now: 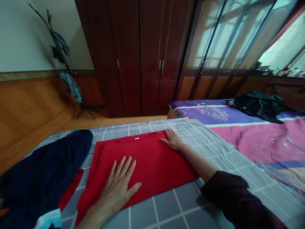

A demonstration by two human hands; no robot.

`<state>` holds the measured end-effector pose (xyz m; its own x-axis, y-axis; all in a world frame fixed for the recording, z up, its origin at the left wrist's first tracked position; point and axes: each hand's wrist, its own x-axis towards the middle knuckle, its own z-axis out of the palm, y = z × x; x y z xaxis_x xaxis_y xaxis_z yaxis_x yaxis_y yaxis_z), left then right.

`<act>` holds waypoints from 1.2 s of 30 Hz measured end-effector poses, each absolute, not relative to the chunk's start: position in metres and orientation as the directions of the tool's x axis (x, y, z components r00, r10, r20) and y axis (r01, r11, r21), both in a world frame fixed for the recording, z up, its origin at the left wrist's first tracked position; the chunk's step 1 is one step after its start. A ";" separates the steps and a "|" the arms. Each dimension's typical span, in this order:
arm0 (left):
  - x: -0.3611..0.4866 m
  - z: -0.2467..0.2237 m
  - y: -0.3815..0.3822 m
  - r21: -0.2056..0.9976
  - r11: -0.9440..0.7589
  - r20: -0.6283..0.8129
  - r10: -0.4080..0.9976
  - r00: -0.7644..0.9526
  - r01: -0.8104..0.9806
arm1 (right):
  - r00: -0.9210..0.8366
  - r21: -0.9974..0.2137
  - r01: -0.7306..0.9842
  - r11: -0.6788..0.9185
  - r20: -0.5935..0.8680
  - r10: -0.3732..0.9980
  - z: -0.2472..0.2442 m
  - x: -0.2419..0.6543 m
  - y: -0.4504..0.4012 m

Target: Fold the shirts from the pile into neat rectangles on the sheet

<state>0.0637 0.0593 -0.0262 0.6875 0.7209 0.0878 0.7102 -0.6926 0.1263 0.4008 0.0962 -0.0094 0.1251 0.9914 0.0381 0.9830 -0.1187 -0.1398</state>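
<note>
A red T-shirt (147,162) lies spread flat and folded into a wide block, with a small white label at its neckline along the far edge. My left hand (120,184) is over its near left part, palm down with fingers spread. At the far right corner of the shirt rests my right hand (172,140), flat with the fingers stretched out. Neither hand grips anything. Under the shirt is a grey checked bedsheet (166,203).
A dark navy garment (47,159) is heaped at the left, with a red piece showing beneath it. Beyond the bed stand dark red wardrobes (152,47) and a coat rack (59,47). A black garment (258,103) lies on the purple and pink bedding (226,133) at right.
</note>
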 end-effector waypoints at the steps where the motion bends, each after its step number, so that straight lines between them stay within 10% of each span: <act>1: 0.064 -0.025 0.059 0.127 -0.689 0.077 0.724 0.686 0.713 | 0.148 -0.139 0.980 -0.141 0.044 0.988 -0.008 0.403 0.098; 10: 0.066 -0.028 0.060 0.115 -0.672 0.060 0.740 0.670 0.732 | 0.017 -0.148 0.989 -0.007 0.067 0.998 -0.017 0.375 0.084; 25: 0.064 -0.015 0.058 0.207 -0.677 0.016 0.724 0.690 0.706 | 0.361 -0.254 0.905 -0.340 0.038 0.932 0.012 0.419 0.026; 36: 0.056 -0.015 0.073 0.583 -0.554 0.270 0.822 0.501 0.595 | 0.461 -0.339 0.789 -0.512 -0.224 0.859 0.023 0.423 -0.021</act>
<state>0.0564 0.0730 -0.0153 0.5009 0.8223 0.2701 0.5948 -0.5537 0.5828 0.4230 -0.0214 0.0229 0.4612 0.8586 -0.2238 0.7890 -0.5122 -0.3393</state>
